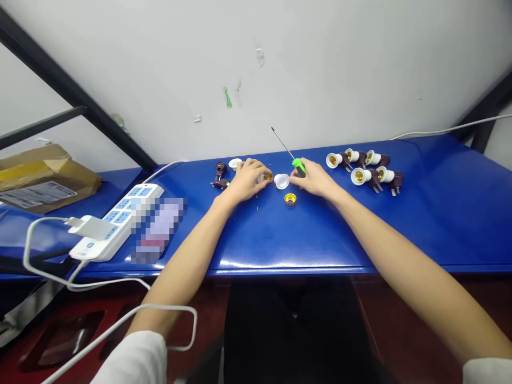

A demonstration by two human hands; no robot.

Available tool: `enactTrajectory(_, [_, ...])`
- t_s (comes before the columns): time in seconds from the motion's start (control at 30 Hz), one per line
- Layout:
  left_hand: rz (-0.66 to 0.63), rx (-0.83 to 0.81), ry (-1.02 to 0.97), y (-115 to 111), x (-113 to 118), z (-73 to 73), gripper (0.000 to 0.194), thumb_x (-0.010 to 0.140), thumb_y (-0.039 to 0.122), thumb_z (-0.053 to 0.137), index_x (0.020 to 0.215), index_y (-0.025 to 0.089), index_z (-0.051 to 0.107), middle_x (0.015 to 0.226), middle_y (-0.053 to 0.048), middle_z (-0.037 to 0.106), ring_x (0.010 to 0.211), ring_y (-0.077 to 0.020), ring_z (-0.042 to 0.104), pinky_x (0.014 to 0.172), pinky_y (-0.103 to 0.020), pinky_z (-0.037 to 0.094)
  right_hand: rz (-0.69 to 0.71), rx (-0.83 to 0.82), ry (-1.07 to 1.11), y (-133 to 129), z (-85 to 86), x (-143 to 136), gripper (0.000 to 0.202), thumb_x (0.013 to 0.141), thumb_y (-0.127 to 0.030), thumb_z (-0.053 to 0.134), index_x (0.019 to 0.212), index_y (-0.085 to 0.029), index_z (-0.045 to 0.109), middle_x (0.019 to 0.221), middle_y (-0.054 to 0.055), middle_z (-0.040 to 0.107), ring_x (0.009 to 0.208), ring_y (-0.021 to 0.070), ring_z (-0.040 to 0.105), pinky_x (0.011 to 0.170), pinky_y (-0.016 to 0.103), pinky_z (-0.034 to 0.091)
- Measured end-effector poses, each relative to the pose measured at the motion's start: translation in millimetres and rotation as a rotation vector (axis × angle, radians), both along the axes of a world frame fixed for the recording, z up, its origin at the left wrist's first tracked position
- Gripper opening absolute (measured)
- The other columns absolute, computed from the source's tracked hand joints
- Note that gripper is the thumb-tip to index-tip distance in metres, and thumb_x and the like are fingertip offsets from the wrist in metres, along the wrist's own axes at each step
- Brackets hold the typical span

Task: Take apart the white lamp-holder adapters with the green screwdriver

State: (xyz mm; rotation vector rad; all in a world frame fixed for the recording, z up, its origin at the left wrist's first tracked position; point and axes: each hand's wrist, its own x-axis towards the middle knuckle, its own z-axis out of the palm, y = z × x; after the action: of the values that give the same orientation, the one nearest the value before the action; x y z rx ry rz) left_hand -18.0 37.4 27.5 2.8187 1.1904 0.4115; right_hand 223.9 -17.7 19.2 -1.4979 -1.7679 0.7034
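My right hand is closed around a screwdriver with a green and black handle. Its shaft points up and to the left, tip in the air. The same hand's fingertips reach a white plastic lamp socket shell on the blue table. My left hand is curled, palm down, with a gold-coloured socket part between thumb and fingers; the hand partly hides it. A gold threaded sleeve lies in front of the shell. Beyond the left fingers are a white part and dark plug pieces.
Several lamp sockets with brown plugs are grouped at the right. A white power strip with a charger, a blurred flat object and a cardboard box are on the left. A small screw lies near the middle. White cable hangs over the front edge.
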Motion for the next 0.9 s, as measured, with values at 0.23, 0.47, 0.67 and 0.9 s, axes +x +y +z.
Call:
enactTrajectory(0.23, [0.154,0.039,-0.033,0.3,-2.5,3.0,0.035,0.099,0.023,0.054,0.129,0.023,0.073,0.132,-0.013,0.072,0.130,-0.0344,0.055,0.111,-0.056,0.037,0.070,-0.089,0.036,-9.2,10.5,-5.0,0.012,0.092,-0.024,0.066,0.094,-0.022,0.054,0.103,0.003,0.079,0.064,0.0135,0.063,0.068,0.031,0.048])
enactTrajectory(0.47, [-0.042,0.019,-0.164,-11.6,9.9,6.8,0.040,0.104,0.046,0.056,0.134,0.024,0.069,0.136,-0.011,0.071,0.128,-0.0291,0.056,0.114,-0.047,0.040,0.075,-0.100,0.112,-9.9,15.0,0.7,0.012,0.090,-0.027,0.067,0.093,-0.023,0.055,0.078,-0.001,0.072,0.059,0.0137,0.060,0.062,0.029,0.048])
enactTrajectory(0.67, [-0.119,-0.046,-0.086,-12.6,13.7,3.4,0.036,0.099,0.044,0.064,0.129,0.025,0.074,0.133,-0.010,0.074,0.127,-0.0299,0.058,0.111,-0.048,0.038,0.114,-0.312,0.371,-11.7,20.2,12.0,0.027,0.088,-0.029,0.077,0.082,-0.024,0.052,0.066,-0.001,0.060,0.058,0.0179,0.067,0.043,0.025,0.040])
enactTrajectory(0.9, [-0.018,-0.018,-0.053,0.5,2.1,2.6,0.030,0.097,0.040,0.068,0.120,0.025,0.079,0.130,-0.011,0.076,0.127,-0.0341,0.055,0.109,-0.053,0.036,0.291,-0.492,0.364,-20.2,27.6,8.7,0.028,0.083,-0.028,0.088,0.079,-0.018,0.062,0.083,0.007,0.073,0.071,0.0233,0.079,0.042,0.023,0.049])
